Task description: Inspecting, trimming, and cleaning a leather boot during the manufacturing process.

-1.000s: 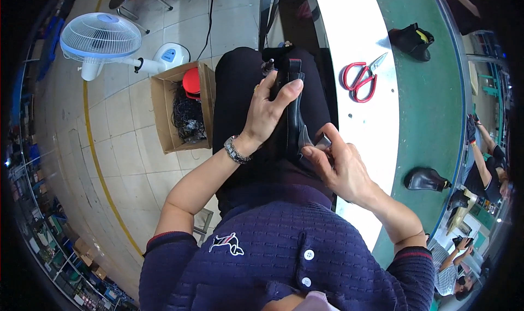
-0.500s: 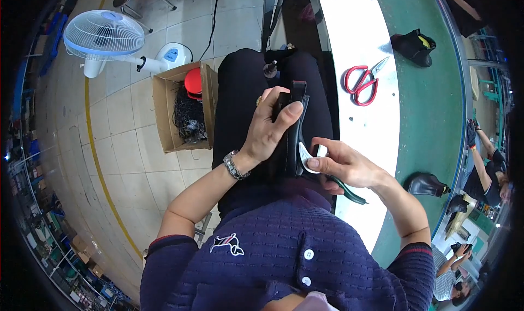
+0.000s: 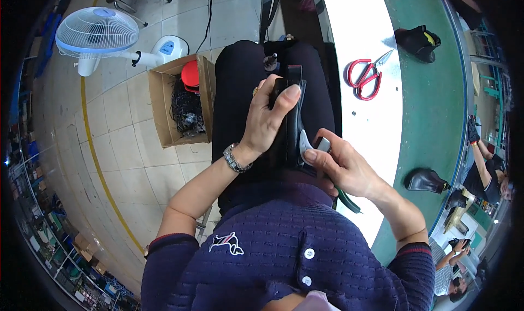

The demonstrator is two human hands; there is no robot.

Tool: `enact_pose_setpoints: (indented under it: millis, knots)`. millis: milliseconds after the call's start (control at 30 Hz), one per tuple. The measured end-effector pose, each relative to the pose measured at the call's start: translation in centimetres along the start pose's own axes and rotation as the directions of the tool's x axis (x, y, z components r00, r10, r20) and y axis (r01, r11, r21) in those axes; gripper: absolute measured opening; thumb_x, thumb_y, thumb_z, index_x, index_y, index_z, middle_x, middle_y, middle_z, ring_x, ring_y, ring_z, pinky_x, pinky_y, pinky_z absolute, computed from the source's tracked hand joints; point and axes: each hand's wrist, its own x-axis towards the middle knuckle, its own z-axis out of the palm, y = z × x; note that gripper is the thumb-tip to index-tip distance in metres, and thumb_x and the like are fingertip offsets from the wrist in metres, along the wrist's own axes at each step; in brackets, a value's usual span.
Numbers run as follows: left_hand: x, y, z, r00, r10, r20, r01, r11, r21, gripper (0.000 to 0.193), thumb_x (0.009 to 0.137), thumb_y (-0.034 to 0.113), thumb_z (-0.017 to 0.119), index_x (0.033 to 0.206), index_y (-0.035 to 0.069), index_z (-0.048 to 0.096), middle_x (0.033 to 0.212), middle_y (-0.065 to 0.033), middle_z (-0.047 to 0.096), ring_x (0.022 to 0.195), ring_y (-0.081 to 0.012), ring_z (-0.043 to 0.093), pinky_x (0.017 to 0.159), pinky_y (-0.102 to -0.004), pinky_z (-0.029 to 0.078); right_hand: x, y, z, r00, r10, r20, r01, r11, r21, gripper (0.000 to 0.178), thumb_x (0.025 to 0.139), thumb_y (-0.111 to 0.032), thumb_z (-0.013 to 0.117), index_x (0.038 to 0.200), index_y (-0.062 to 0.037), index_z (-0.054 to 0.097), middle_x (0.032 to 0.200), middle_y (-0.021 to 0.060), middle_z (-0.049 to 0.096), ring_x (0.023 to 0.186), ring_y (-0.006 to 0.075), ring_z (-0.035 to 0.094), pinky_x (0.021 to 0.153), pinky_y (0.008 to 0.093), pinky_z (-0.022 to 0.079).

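Observation:
My left hand (image 3: pixel 268 117) is closed around a black leather boot (image 3: pixel 293 128) that rests upright against my lap, its thumb pressed on the upper part. A dark pull tab stands up at the boot's far end. My right hand (image 3: pixel 349 166) grips a green-handled tool (image 3: pixel 349 202) shaped like pliers, with two pale metal jaws showing between thumb and forefinger. One curved jaw lies against the right side of the boot. What the jaws touch there is too small to make out.
Red-handled scissors (image 3: pixel 364 79) lie on the white bench to my right. Black boots (image 3: pixel 419 43) stand on the green belt beyond it. To my left are a cardboard box (image 3: pixel 164 106) of dark scraps and a fan (image 3: pixel 98 32). Other people work at far right.
The right hand has turned slightly with the tool, and the green handle now points more steeply down toward me. The left hand keeps its hold on the boot.

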Motion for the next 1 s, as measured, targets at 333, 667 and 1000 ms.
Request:
enact_pose_setpoints:
  millis: [333, 667, 1000]
  knots:
    - [3.1, -0.6, 0.8, 0.997, -0.043, 0.070, 0.065, 0.936, -0.345, 0.033, 0.093, 0.033, 0.061, 0.091, 0.000, 0.062, 0.088, -0.0007, 0.064, 0.084, -0.0055, 0.057, 0.077, -0.0219, 0.046, 1.1, 1.9, -0.3, 0.967, -0.212, -0.140, 0.246, 0.923, 0.296, 0.029, 0.100, -0.033, 0.049, 0.094, -0.0048, 0.047, 0.056, 0.0002, 0.047, 0.045, 0.0086, 0.048, 0.041, 0.0224, 0.037]
    - [2.5, 0.0, 1.3, 0.998, -0.049, 0.043, 0.061, 0.925, -0.375, 0.032, 0.093, 0.035, 0.063, 0.089, 0.003, 0.061, 0.083, 0.0027, 0.059, 0.079, -0.0031, 0.052, 0.073, -0.0199, 0.043, 0.3, 4.3, 1.3, 0.928, -0.282, -0.242, 0.258, 0.958, -0.126, 0.027, 0.096, -0.028, 0.057, 0.098, -0.0034, 0.046, 0.054, 0.0062, 0.057, 0.046, 0.0139, 0.056, 0.045, 0.0282, 0.040]
    - [1.0, -0.7, 0.6, 0.998, 0.054, 0.033, -0.044, 0.971, -0.234, 0.032, 0.092, 0.034, 0.062, 0.085, 0.005, 0.055, 0.076, 0.0032, 0.051, 0.073, -0.0060, 0.046, 0.068, -0.0225, 0.039, -0.6, 5.0, 1.0, 0.971, -0.206, -0.121, 0.228, 0.952, 0.203, 0.025, 0.097, -0.028, 0.057, 0.096, -0.0043, 0.048, 0.060, 0.0034, 0.056, 0.049, 0.0117, 0.054, 0.044, 0.0250, 0.041]
